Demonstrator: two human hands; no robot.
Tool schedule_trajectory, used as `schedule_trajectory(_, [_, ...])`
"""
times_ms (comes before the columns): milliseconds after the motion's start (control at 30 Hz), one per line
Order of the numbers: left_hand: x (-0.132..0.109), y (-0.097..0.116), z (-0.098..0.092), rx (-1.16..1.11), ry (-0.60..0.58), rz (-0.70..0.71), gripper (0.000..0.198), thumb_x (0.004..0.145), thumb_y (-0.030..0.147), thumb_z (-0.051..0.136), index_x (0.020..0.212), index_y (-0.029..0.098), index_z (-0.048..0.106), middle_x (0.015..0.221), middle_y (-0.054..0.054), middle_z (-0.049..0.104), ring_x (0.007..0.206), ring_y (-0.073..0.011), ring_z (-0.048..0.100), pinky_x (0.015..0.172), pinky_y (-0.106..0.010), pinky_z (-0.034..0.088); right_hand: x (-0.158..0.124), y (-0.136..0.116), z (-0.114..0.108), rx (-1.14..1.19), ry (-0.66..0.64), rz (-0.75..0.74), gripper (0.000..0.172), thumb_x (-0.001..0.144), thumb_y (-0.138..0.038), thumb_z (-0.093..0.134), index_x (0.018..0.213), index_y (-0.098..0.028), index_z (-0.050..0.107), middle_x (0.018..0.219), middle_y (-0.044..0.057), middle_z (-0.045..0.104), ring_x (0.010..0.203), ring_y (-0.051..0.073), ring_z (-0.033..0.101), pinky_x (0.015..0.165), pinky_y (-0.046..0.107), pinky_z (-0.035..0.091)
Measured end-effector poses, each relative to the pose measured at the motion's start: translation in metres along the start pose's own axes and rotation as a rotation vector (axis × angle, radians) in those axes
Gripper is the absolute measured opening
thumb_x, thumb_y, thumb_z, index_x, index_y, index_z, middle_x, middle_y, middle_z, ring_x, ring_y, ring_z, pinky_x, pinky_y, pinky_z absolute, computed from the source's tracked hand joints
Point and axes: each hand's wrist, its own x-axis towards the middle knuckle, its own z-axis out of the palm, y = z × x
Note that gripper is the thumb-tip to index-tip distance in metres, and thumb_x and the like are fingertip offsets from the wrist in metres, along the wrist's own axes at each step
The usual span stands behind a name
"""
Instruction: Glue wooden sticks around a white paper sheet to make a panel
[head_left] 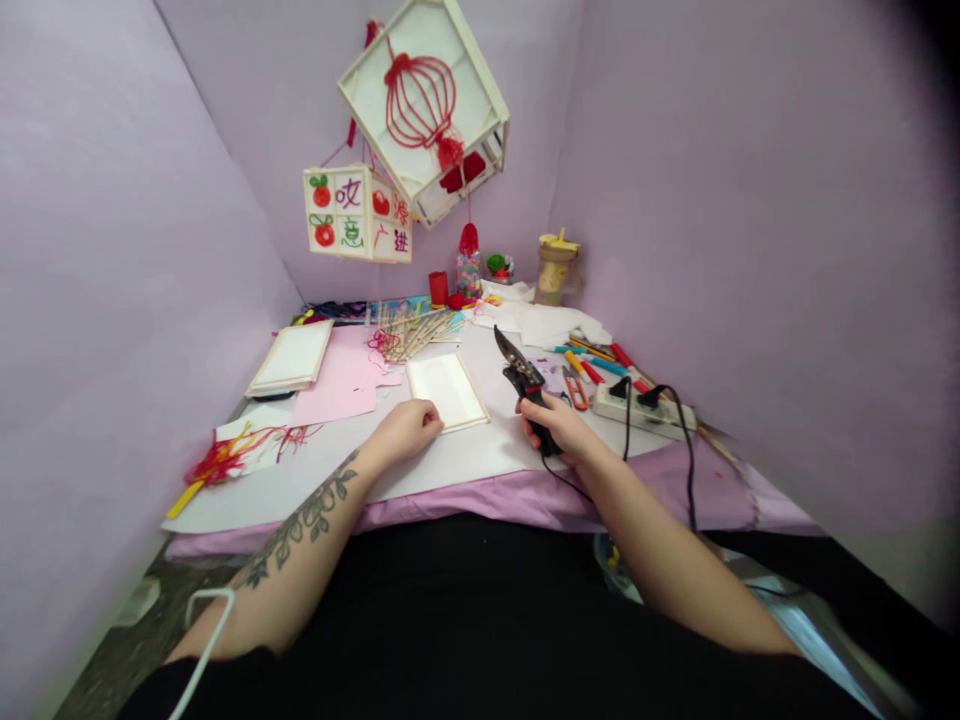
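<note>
Snips (517, 372) gripped upright in closed right hand (559, 428); left hand (405, 428) curled, empty, touching framed panel (447, 391)

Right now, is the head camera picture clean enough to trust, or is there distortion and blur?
Head view: even, soft light, faint shadows; wide-angle bending stretches the walls and darkens the right corners; the right hand on the shears and the left hand by the small frame look fairly sharp; edges smear.

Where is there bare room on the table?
Bare: the white sheet along the near edge, between the left hand and right hand. Crowded: pens and power strip at right, sticks behind.
</note>
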Motion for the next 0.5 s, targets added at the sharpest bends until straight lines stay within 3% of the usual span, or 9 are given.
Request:
schedule_trajectory(167, [0.0,-0.009,-0.023,-0.064,0.178,-0.122,0.023,0.082,0.032,0.047,0.075,0.016,0.063,0.071,-0.004,0.064,0.066,-0.0166,0.056,0.062,-0.027,0.039,0.001,0.002,-0.001,0.001,-0.006,0.005,0.038,0.073,-0.053,0.066,0.081,-0.019,0.048,0.055,-0.004,0.054,0.04,0.009,0.046,0.038,0.021,0.03])
schedule_trajectory(300, [-0.01,-0.01,-0.024,-0.021,0.069,-0.033,0.018,0.079,0.031,0.051,0.076,0.017,0.064,0.077,-0.004,0.065,0.07,-0.0175,0.057,0.066,-0.028,0.041,0.0,0.001,0.0,-0.004,-0.013,-0.004,0.04,0.072,-0.054,0.065,0.081,-0.019,0.048,0.054,-0.004,0.053,0.04,0.009,0.045,0.039,0.021,0.031])
schedule_trajectory(500, [-0.012,0.011,0.0,0.128,0.002,0.03,0.014,0.079,0.031,0.052,0.08,0.02,0.061,0.086,-0.007,0.064,0.078,-0.0212,0.058,0.066,-0.031,0.04,-0.001,-0.001,0.002,-0.032,-0.012,-0.009,0.038,0.075,-0.053,0.064,0.082,-0.019,0.049,0.056,-0.004,0.053,0.041,0.009,0.044,0.039,0.022,0.03])
